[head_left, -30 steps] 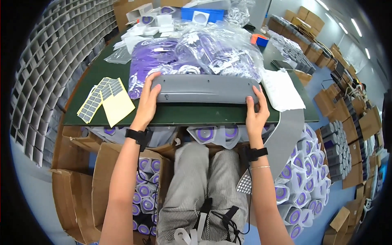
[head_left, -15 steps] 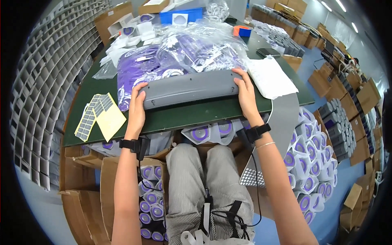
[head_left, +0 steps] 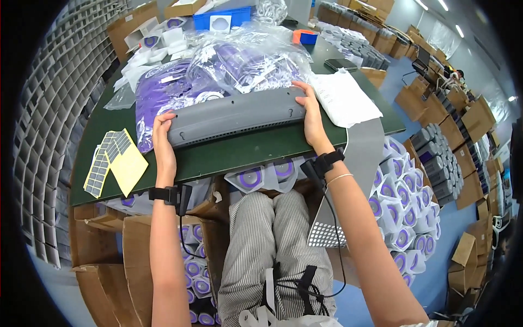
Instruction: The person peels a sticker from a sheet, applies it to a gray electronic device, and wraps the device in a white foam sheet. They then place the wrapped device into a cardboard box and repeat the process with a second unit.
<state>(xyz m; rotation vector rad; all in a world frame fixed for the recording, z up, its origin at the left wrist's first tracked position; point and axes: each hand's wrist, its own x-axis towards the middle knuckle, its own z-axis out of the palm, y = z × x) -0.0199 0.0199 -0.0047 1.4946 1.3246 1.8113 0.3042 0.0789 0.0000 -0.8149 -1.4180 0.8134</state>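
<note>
I hold a long dark-grey plastic soundbar-like casing (head_left: 234,116) by its two ends, above the near part of the green table (head_left: 229,158). Two hook-shaped slots and a few small holes show on its face, and a grille strip runs along its near edge. My left hand (head_left: 164,147) grips the left end, fingers bent over it. Around the right end closes my right hand (head_left: 311,114), its fingertips on the far edge. Just beyond the casing lie purple items in clear plastic bags (head_left: 169,87). A white packet (head_left: 346,98) rests beside my right hand.
Yellow sticker sheets (head_left: 128,169) lie at the table's left. A blue bin (head_left: 220,19) and an orange-and-blue tape roll (head_left: 305,37) stand at the back. Cartons (head_left: 147,250) and wrapped purple-ringed cylinders (head_left: 403,196) crowd below. Grey compartment racks (head_left: 60,109) fill the left side.
The casing has turned slightly in my hands, so the grille strip along its near edge now shows. Both hands keep their hold. The whole view has shifted a little.
</note>
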